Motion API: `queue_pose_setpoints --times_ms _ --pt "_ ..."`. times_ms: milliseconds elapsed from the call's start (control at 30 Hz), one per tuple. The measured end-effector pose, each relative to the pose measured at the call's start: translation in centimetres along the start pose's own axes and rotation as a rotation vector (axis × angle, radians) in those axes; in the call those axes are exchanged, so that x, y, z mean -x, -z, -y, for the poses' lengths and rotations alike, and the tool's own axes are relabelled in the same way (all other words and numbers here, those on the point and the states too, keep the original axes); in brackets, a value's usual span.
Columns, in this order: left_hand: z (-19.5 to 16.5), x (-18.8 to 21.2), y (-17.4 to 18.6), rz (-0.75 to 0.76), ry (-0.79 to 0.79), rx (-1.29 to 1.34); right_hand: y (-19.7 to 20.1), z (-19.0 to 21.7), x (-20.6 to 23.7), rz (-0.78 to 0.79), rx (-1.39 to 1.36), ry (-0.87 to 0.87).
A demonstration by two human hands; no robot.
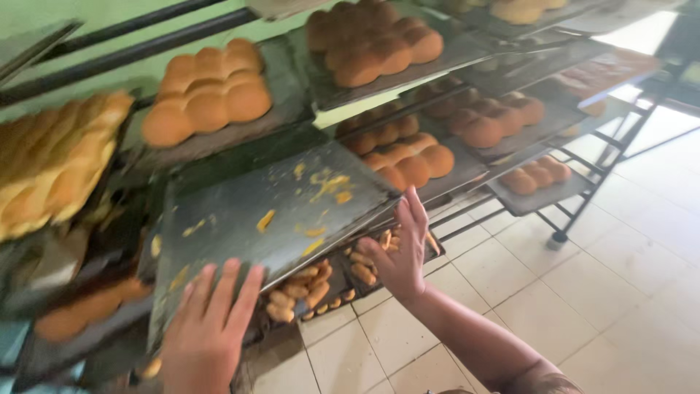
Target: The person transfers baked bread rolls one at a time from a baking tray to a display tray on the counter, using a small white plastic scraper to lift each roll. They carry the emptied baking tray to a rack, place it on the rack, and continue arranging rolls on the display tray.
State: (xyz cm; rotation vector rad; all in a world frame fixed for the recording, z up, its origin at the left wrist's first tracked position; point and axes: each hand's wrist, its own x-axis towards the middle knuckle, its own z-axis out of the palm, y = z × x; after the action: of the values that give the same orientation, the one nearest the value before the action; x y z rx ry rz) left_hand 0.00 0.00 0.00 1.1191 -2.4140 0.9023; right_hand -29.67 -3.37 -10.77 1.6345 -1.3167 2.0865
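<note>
At the rack's edge, both hands — left hand (208, 328), right hand (399, 252) — press spread fingers against the crumb-flecked tray (240, 219).

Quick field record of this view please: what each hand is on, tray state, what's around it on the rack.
left hand: fingers spread on near edge of empty baking tray
right hand: on the tray's right corner
tray state: tilted, only crumbs and scraps on it
below tray: small pastries on a lower tray
rack: trays of round brown buns
floor: pale tiles
</note>
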Motion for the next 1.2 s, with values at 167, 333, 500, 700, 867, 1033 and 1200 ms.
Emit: queue_pose_setpoints --times_ms 167,333,500,700,867,1033,1200 --pt "4.9 1.7 -9.6 0.028 -0.106 -0.103 0.2 -3.7 -2.5 0.028 0.163 0.485" --pt "8.8 3.2 -19.6 -0.211 -0.05 0.051 -2.4 -5.4 -4.4 0.256 0.147 0.556" --pt "12.5 3.8 -27.5 -0.071 -0.061 0.041 -5.7 -5.8 -4.6 0.408 0.23 0.406" --pt "13.0 4.4 -30.4 -0.109 -0.122 0.102 -7.8 -6.6 -4.7 0.366 0.204 0.352" --pt "10.3 0.6 -24.8 -0.257 -0.151 0.126 -7.1 -6.0 -5.3 0.459 0.207 0.342" --pt "2.3 -6.8 -16.9 -0.132 -0.079 0.445 -4.7 -5.4 -7.1 0.645 0.218 0.398" --pt "-6.9 -17.5 -13.5 -0.237 -0.136 0.723 0.9 -9.0 -10.2 0.859 0.106 0.471"
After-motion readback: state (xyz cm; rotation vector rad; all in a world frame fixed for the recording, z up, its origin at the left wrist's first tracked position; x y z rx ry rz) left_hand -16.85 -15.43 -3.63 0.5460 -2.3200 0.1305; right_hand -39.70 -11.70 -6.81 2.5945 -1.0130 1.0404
